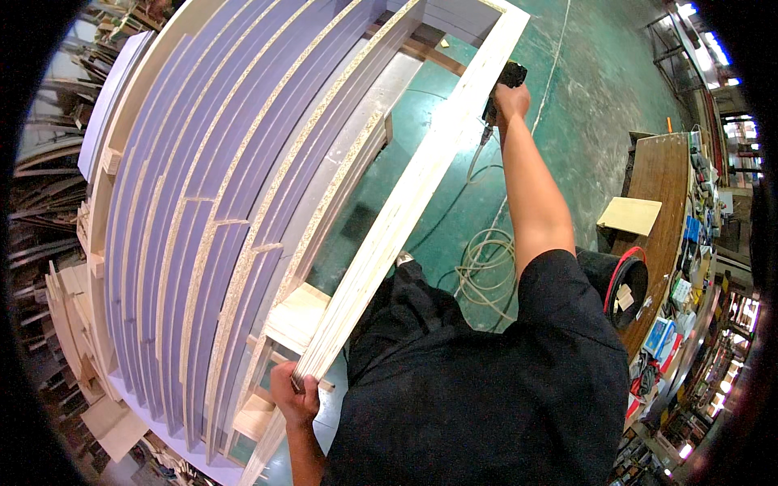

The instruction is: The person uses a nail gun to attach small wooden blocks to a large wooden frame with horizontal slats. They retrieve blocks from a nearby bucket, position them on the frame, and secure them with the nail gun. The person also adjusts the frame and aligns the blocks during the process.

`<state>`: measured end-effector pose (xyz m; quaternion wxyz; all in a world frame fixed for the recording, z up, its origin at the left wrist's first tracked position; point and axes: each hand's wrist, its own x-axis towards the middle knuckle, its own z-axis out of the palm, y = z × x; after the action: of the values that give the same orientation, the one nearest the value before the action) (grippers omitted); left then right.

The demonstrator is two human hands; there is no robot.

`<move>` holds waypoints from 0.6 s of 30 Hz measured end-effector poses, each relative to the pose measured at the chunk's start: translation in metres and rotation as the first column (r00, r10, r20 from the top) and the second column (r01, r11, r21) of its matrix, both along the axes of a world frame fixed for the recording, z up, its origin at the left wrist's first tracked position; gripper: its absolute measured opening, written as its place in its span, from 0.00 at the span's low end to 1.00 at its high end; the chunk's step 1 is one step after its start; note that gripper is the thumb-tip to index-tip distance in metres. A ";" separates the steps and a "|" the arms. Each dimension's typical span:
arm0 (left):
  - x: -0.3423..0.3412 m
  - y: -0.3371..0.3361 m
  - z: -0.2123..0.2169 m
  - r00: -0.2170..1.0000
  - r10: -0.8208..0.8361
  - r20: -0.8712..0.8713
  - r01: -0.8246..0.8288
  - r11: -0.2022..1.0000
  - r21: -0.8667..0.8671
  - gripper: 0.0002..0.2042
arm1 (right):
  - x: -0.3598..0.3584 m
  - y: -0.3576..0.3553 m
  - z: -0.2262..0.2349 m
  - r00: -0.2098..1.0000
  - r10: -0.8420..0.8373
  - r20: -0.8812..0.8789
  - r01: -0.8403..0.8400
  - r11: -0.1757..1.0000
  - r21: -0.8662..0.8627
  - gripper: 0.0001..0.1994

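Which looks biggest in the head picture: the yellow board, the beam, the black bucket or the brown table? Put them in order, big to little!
1. Beam
2. Brown table
3. Black bucket
4. Yellow board

That's only how they look here; nearness to the camera can change sizes.

Glare is whitening the beam (405,198) and glinting off the floor (600,89); bright patches (741,130) are burning out at right; edges are bending toward a black rim.

We saw a plain black fabric shirt (478,397) with a short, loose sleeve (555,283), dark, creased trousers (413,308), a bare left hand (295,394) and a bare right hand (512,100).
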<state>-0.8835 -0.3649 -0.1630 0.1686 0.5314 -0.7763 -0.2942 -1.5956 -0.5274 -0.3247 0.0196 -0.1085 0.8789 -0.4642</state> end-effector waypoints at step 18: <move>0.004 0.002 -0.005 0.999 -0.034 0.025 0.035 0.996 -0.078 0.14 | -0.063 -0.013 -0.031 0.954 0.161 0.254 -0.194 0.975 0.110 0.22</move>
<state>-0.8794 -0.3626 -0.1676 0.1750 0.5144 -0.7983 -0.2599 -1.6591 -0.5408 -0.3561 0.1762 -0.1276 0.8855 -0.4106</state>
